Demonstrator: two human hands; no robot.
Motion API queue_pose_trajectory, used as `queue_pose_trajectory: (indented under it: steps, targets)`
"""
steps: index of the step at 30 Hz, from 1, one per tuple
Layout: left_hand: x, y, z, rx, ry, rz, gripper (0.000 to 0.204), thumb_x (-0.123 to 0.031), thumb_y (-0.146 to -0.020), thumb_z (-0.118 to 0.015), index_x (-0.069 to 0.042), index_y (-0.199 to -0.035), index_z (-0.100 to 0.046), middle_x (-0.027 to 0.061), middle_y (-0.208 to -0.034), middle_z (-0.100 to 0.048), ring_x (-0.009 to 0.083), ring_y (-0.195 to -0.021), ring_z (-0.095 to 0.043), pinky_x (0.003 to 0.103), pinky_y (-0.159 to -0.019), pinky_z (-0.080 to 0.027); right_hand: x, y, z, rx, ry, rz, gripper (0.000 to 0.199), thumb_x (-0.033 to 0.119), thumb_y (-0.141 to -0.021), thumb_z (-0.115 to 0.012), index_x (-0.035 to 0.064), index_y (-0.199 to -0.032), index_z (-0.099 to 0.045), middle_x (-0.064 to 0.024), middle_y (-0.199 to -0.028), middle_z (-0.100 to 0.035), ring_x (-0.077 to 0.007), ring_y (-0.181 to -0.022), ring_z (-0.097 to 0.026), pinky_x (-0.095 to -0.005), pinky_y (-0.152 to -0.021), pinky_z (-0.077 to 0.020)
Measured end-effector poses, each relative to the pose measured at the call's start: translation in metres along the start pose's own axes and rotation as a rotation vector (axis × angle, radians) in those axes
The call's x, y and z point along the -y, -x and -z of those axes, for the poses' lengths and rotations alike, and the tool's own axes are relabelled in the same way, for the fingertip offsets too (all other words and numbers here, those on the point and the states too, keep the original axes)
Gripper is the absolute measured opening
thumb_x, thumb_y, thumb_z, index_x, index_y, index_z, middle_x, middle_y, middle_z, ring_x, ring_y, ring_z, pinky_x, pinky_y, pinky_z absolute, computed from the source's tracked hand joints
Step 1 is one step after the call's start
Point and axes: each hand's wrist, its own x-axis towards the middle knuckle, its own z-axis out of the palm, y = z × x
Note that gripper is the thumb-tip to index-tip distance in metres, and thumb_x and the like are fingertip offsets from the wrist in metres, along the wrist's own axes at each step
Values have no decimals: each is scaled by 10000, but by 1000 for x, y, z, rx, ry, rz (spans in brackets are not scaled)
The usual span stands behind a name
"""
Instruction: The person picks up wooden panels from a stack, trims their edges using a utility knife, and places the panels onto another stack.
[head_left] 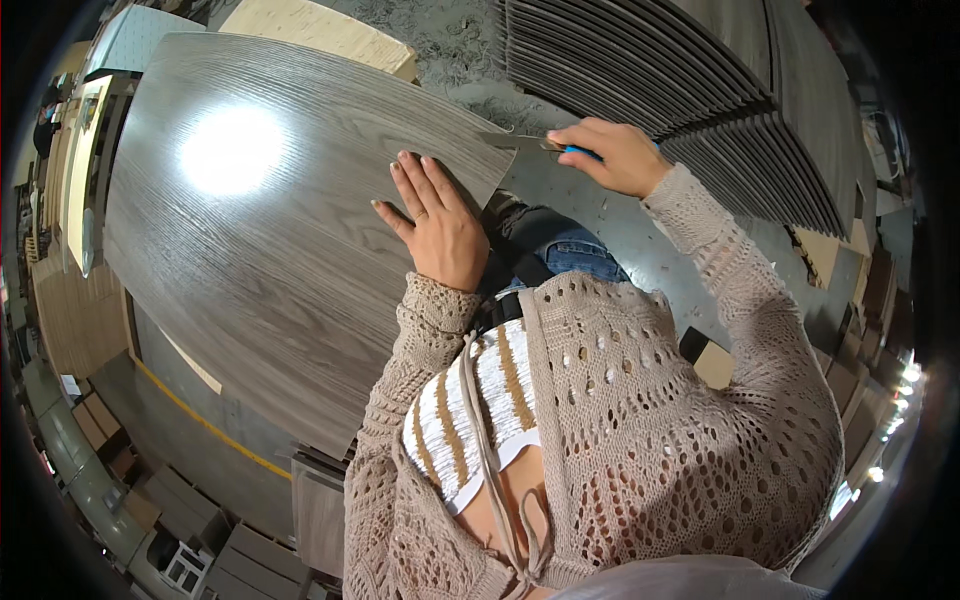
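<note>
A large grey wood-grain panel (pixel 300 220) lies flat in front of me, with a bright lamp glare on its far left part. My left hand (pixel 445 230) rests on the panel near its right edge, palm down, fingers stretched out. Beyond the panel's right edge, my right hand (pixel 615 155) is closed round a flat-bladed tool (pixel 510 140) with a blue-and-black handle, which looks like a file or a scraper. Its long grey blade reaches over the panel's far right corner. Whether the blade touches the edge there, I cannot tell.
A tall stack of similar grey panels (pixel 640 80) stands at the far right. Pale boards (pixel 320 35) lie beyond the panel. More boards (pixel 85 320) are on the left. A yellow line (pixel 210 425) runs along the grey floor, and stacked panels (pixel 260 565) sit at the lower left.
</note>
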Motion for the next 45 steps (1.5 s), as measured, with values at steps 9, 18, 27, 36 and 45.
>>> queue_pose_trajectory:
  steps: [9,18,27,36,45]
  targets:
    - [2,2,-5,-72,-35,-83,564,-34,-812,-418,149,-1321,-256,353,-1402,-210,471,-1323,-209,509,-1079,-192,2,-24,13,61,20,76,259,329,-840,-605,163,-1036,-642,-32,-786,-599,-230,-676,-604,-339,-575,-490]
    - [5,8,1,-54,-40,-80,546,-35,-840,-409,137,-1332,-246,330,-1411,-218,446,-1331,-216,492,-1084,-206,11,-48,-16,-51,37,149,275,375,-840,-590,190,-1039,-631,-37,-745,-595,-250,-667,-609,-367,-575,-492]
    - [3,9,-2,-51,30,-30,562,-48,-839,-413,74,-1364,-254,249,-1439,-244,380,-1347,-229,485,-1087,-193,-19,-108,-23,87,-186,13,294,281,-875,-583,76,-1084,-613,-98,-1019,-655,-261,-947,-623,-331,-827,-475]
    - [7,12,6,-21,49,32,584,-58,-815,-446,42,-1365,-273,205,-1449,-243,358,-1358,-202,506,-1092,-139,1,-35,3,189,-226,60,291,323,-846,-610,119,-1051,-635,-76,-980,-655,-261,-878,-630,-334,-755,-493]
    - [5,16,5,-90,85,-67,521,-14,-790,-471,68,-1295,-374,213,-1336,-357,371,-1301,-283,517,-1080,-213,15,-62,-9,102,-166,136,279,337,-844,-603,131,-1029,-639,-67,-867,-651,-276,-807,-617,-367,-685,-491]
